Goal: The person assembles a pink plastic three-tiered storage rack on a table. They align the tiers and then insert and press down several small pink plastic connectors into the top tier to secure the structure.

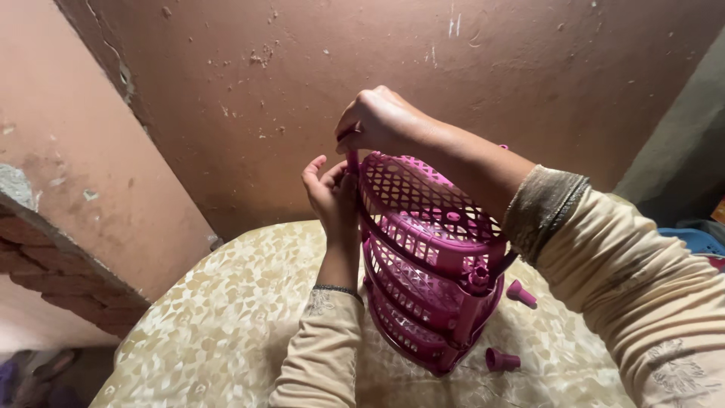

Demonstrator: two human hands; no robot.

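Now, your right hand (381,121): fingers clamped on the pink tiered rack's (427,261) top post
Your left hand (330,193): fingers loosely apart, touching the rack's rim

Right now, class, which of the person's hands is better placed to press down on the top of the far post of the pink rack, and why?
Probably the right hand: it sits closed over the top of that post of the pink tiered rack. The left hand is lower, open against the rack's side, seemingly steadying it.

Tiered rack (430,257) on the table (219,332), wall (317,68) behind, two loose caps (502,360) right of its base, hands at its top.
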